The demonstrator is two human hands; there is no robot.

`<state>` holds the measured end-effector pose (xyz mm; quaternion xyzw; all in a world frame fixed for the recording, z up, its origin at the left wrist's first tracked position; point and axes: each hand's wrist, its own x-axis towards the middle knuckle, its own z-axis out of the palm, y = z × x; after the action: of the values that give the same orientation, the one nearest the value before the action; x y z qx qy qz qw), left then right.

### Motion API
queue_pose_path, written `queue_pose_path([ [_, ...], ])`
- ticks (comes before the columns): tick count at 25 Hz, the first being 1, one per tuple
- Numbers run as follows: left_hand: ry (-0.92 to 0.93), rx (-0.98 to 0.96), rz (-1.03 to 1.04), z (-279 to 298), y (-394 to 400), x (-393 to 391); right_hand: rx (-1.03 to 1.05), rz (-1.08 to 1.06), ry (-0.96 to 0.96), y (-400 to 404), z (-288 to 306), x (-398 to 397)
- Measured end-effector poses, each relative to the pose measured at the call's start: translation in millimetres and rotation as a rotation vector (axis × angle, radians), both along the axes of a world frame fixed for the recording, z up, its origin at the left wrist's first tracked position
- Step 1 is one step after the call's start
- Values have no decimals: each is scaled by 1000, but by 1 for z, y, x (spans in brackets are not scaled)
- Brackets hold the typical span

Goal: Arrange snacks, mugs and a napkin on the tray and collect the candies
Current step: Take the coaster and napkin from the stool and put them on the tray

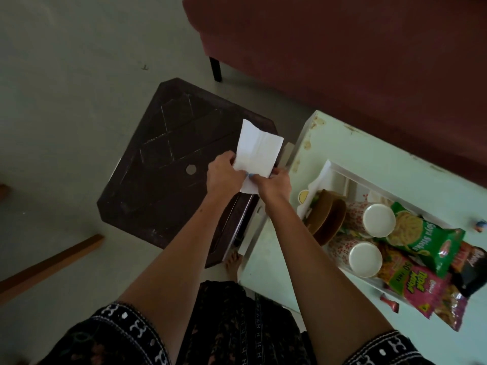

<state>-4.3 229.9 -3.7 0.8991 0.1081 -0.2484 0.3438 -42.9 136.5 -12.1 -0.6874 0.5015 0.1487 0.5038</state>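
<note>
A white paper napkin (257,151) is held up above the dark stool, folded into a narrow strip. My left hand (224,175) pinches its left lower edge and my right hand (274,181) grips its bottom end. On the pale green table to the right lies a white tray (342,168) holding two patterned mugs (365,258) (378,219), a green snack bag (421,237), a pink snack bag (411,288), a dark packet (471,270) and brown plates (328,219). A red candy (390,302) and a blue candy (481,225) lie on the table beside the tray.
A dark brown plastic stool (163,159) stands below my hands. A maroon sofa (342,54) fills the upper right. The pale green table (324,133) has a chipped edge. A wooden stick (50,264) lies on the floor at left. My bare foot (233,262) shows between stool and table.
</note>
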Motion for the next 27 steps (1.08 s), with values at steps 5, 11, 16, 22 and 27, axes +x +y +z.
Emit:
queue_pose_path([
  [5, 2, -90, -86, 16, -19, -37, 47, 22, 10, -20, 14, -38],
  [11, -35, -92, -356, 31, -70, -91, -290, -20, 37, -50, 35, -99],
  [16, 18, -100, -482, 33, -102, -133, -387, -92, 111, -73, 33, -147],
  [22, 94, -83, -470, 19, -123, -155, -256, 32, 48, -93, 14, -170],
  [27, 97, -74, -438, 3, -130, -159, -222, 154, 82, -99, 1, -173],
])
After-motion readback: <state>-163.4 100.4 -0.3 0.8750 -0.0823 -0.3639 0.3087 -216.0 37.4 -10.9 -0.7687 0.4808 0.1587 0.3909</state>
